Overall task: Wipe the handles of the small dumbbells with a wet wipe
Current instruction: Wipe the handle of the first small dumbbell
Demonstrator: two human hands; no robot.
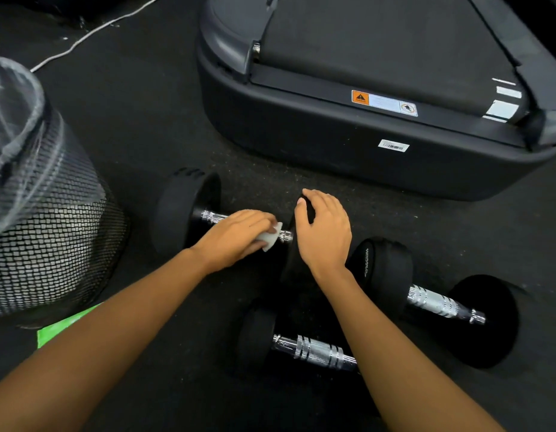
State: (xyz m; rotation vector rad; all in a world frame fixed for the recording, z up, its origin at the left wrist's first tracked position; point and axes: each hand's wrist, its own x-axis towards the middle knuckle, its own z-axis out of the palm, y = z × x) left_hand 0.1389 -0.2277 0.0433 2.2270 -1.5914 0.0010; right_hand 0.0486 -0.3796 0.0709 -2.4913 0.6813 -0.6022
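Three small black dumbbells with chrome handles lie on the dark floor. On the far dumbbell [183, 210], my left hand [236, 238] holds a white wet wipe [270, 238] wrapped over the chrome handle. My right hand [325, 232] grips the top of that dumbbell's right weight head, mostly hiding it. A second dumbbell [438, 302] lies to the right, its handle bare. The third dumbbell [314, 350] lies nearest me, partly under my right forearm.
A black mesh bin [52, 232] with a clear liner stands at the left, a green packet [65, 325] beside its base. A treadmill's rear end [332, 135] fills the far right. A white cable [93, 31] runs across the floor at the back left.
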